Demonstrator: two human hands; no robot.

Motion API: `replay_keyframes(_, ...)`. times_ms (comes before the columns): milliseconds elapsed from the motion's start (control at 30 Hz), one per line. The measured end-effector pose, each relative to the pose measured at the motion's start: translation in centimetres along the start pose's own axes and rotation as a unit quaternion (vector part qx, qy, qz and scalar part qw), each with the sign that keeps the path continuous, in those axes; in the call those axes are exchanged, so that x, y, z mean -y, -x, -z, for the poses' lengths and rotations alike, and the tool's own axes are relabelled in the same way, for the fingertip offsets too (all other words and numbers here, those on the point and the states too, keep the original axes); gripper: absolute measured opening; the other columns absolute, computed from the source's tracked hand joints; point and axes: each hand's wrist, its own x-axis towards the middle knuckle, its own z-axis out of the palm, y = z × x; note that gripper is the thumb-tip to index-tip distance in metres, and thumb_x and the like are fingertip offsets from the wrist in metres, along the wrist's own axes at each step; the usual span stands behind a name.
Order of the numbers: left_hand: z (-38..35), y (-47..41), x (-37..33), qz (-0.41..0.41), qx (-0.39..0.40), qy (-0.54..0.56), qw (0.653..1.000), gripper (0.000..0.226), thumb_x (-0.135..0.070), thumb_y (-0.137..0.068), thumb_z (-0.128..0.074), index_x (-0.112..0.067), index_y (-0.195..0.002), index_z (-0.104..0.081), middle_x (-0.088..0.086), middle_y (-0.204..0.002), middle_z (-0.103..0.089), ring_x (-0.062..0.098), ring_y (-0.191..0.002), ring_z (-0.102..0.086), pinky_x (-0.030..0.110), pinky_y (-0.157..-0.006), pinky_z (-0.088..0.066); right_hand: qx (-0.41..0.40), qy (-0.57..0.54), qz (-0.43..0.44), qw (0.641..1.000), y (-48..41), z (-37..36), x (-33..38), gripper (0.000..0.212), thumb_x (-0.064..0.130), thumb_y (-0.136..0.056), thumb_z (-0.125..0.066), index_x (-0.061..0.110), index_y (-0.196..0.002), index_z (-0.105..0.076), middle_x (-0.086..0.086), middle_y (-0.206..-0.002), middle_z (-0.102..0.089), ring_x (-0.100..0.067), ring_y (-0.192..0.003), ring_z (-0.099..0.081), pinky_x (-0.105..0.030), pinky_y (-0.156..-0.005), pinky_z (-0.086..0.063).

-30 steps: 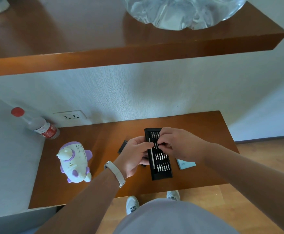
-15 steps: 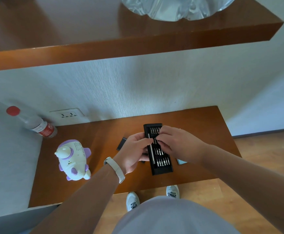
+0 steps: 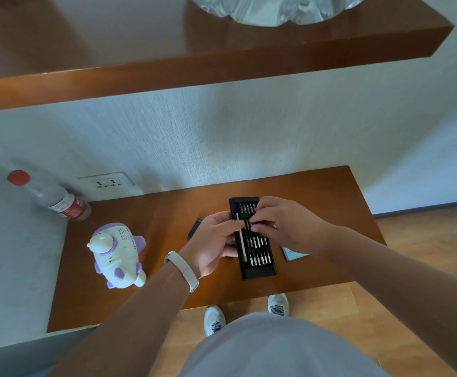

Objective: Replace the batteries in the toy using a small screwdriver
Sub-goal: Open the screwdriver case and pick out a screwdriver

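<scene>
We see both of our forearms bare, with no sleeves showing. Our left hand (image 3: 213, 244) has a pale, off-white wristband (image 3: 182, 270) with a small metal buckle end, sitting left of centre in the frame. Our right hand (image 3: 287, 223), at centre right, is bare. At the bottom centre our light grey top (image 3: 273, 346) fills the frame, and just above it our white shoes (image 3: 215, 319) show dark grey laces.

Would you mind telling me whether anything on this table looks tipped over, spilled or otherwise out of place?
Only the water bottle stands out: it leans against the wall at the table's back left corner instead of standing upright, cap on, nothing spilled. The toy lies flat and untouched, and the bit case sits open between both hands.
</scene>
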Motion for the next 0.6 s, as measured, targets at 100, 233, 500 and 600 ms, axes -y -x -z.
replay_keyframes(100, 0.0, 0.0, 0.0, 0.001, 0.000, 0.001, 1.000, 0.024, -0.011, -0.102, -0.054, -0.006, -0.124, -0.064, 0.017, -0.106, -0.075, 0.033, -0.099, -0.074, 0.039, -0.073, -0.061, 0.005, 0.007, -0.003, 1.000, -0.2, 0.0, -0.1, 0.025, 0.034, -0.100, -0.055, 0.020, -0.112, -0.071, 0.013, -0.103, -0.052, -0.003, -0.088, -0.052, -0.006, -0.069, -0.034)
replay_keyframes(233, -0.2, 0.0, -0.1, -0.003, 0.001, 0.005, 1.000, 0.023, -0.011, -0.102, -0.053, -0.007, -0.123, -0.065, 0.015, -0.102, -0.075, 0.032, -0.096, -0.074, 0.038, -0.072, -0.061, -0.033, 0.055, 0.053, 0.997, 0.1, -0.3, 0.1, 0.023, 0.028, -0.103, -0.049, 0.015, -0.106, -0.068, 0.005, -0.102, -0.056, -0.005, -0.081, -0.050, -0.007, -0.066, -0.033)
replay_keyframes(500, -0.6, 0.1, -0.3, -0.014, 0.000, 0.000, 1.000, 0.024, -0.009, -0.103, -0.051, -0.004, -0.123, -0.064, 0.019, -0.111, -0.073, 0.039, -0.105, -0.071, 0.044, -0.079, -0.061, -0.123, -0.134, -0.104, 0.978, -0.7, -1.1, 0.7, 0.022, 0.035, -0.094, -0.047, 0.022, -0.080, -0.057, 0.012, -0.071, -0.056, 0.002, -0.066, -0.054, -0.013, -0.055, -0.040)
replay_keyframes(600, -0.5, 0.1, -0.4, -0.021, -0.010, -0.001, 1.000, 0.024, -0.009, -0.103, -0.050, -0.007, -0.121, -0.066, 0.018, -0.111, -0.075, 0.036, -0.102, -0.073, 0.042, -0.076, -0.061, -0.176, -0.365, -0.203, 0.891, -0.7, -1.2, 0.5, 0.015, 0.021, -0.092, -0.054, 0.018, -0.081, -0.064, 0.008, -0.066, -0.066, -0.001, -0.057, -0.058, -0.017, -0.056, -0.051)
